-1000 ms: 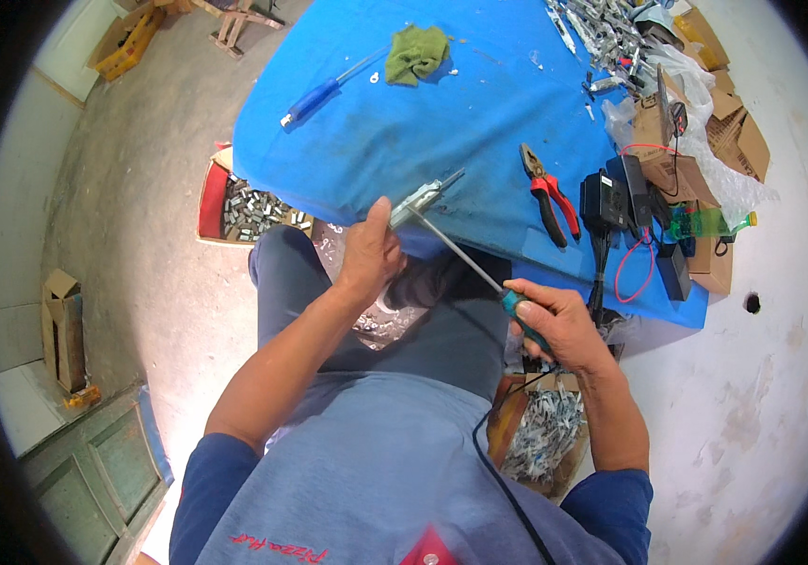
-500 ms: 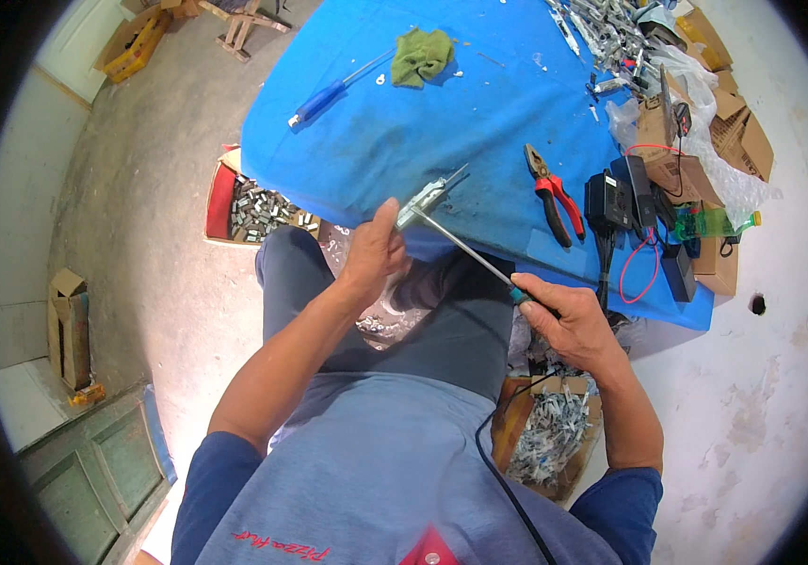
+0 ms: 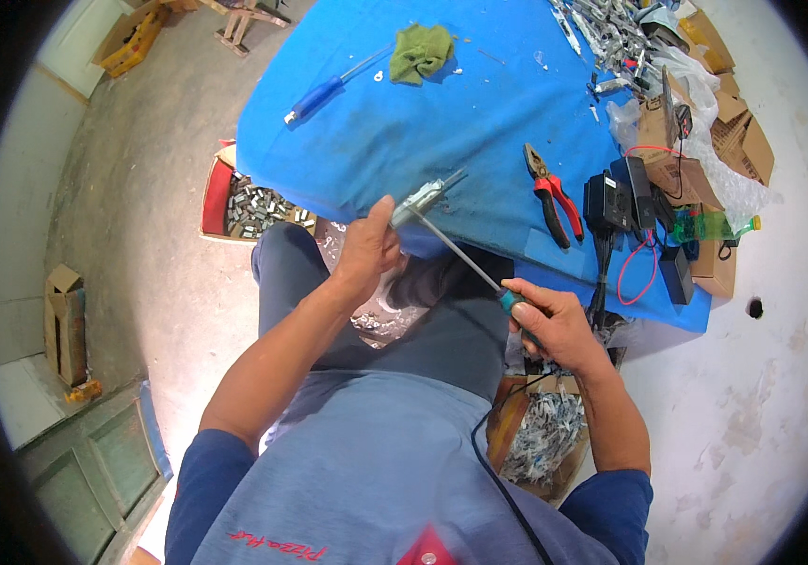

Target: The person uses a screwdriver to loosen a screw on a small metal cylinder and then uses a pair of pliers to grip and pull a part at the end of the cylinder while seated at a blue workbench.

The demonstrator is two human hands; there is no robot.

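My left hand [image 3: 369, 247] is closed round a narrow silver metal part [image 3: 419, 201] with thin dark prongs at its far end. It holds this part over the near edge of the blue-covered table [image 3: 376, 141]. In my right hand [image 3: 557, 322] is a screwdriver [image 3: 465, 250] with a long steel shaft and a teal and black handle. The tip of its shaft meets the metal part just beside my left fingers; the exact contact spot is too small to make out. Pliers [image 3: 552, 193] with red and black handles lie to the right of the part.
A blue-handled screwdriver [image 3: 316, 99] and a green cloth [image 3: 421, 54] lie further back. Metal parts [image 3: 602, 38] are heaped at the back right, near black adapters [image 3: 608, 202] and a green bottle [image 3: 710, 224]. Boxes of metal pieces [image 3: 258, 209] and scraps [image 3: 543, 435] stand below the table.
My right hand has shifted slightly left and down and turned, tilting the screwdriver more steeply. The metal part in my left hand has tilted a little.
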